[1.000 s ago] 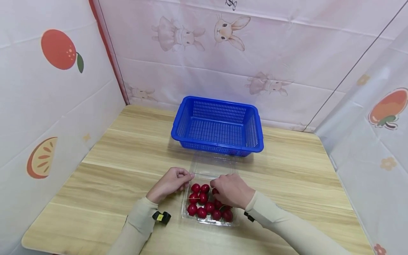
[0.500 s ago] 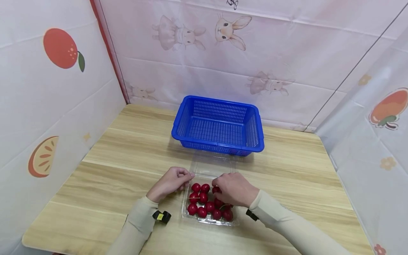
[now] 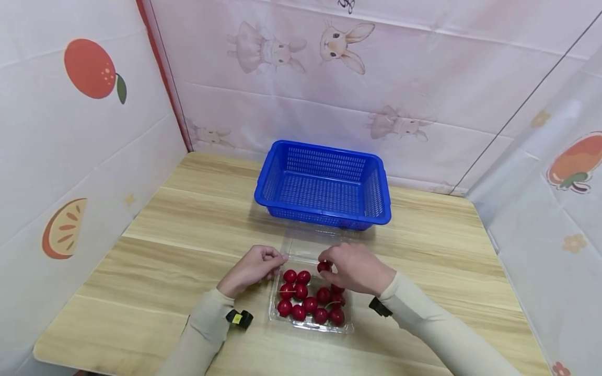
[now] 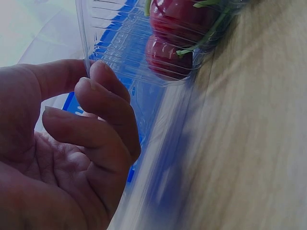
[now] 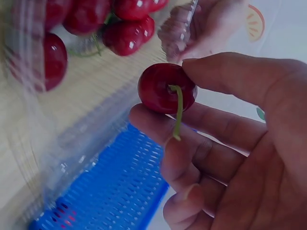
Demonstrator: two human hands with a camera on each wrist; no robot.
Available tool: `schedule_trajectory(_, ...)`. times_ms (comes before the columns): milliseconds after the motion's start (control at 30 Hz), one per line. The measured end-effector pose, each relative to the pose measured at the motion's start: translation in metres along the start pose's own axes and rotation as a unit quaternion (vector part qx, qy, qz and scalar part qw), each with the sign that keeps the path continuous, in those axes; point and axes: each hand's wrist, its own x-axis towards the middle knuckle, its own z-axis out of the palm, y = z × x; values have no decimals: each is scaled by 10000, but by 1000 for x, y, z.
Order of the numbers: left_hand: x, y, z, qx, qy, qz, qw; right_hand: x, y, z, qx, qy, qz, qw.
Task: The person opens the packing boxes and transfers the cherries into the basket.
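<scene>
A clear plastic clamshell box (image 3: 310,326) with several dark red cherries (image 3: 310,304) lies on the table, its lid folded back toward the basket. My left hand (image 3: 254,267) is at its far left corner; in the left wrist view the thumb and index finger (image 4: 109,79) pinch the box's thin rim. Over the far right part of the box, my right hand (image 3: 358,269) holds one cherry (image 5: 165,88) between thumb and fingertips. A short green stem (image 5: 178,110) hangs from that cherry in the right wrist view.
A blue slotted plastic basket (image 3: 322,213) stands behind the box, near the back wall. The wooden table (image 3: 178,235) extends to both sides. Printed cloth walls (image 3: 301,94) enclose it at the back and sides. Black straps (image 3: 239,319) sit at both wrists.
My right hand has lifted a cherry from the box and moved slightly up and right with it, uncovering cherries beneath. My left hand stays at the corner.
</scene>
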Motion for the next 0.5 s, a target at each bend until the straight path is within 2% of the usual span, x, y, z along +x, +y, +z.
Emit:
schedule_trajectory(300, -1, -1, 0, 1, -34, 48, 10000, 2, 11, -23, 253, 423, -14, 9988)
schedule_trajectory(500, 0, 0, 1, -14, -1, 12, 10000, 4, 23, -42, 460, 567, 374, 9966)
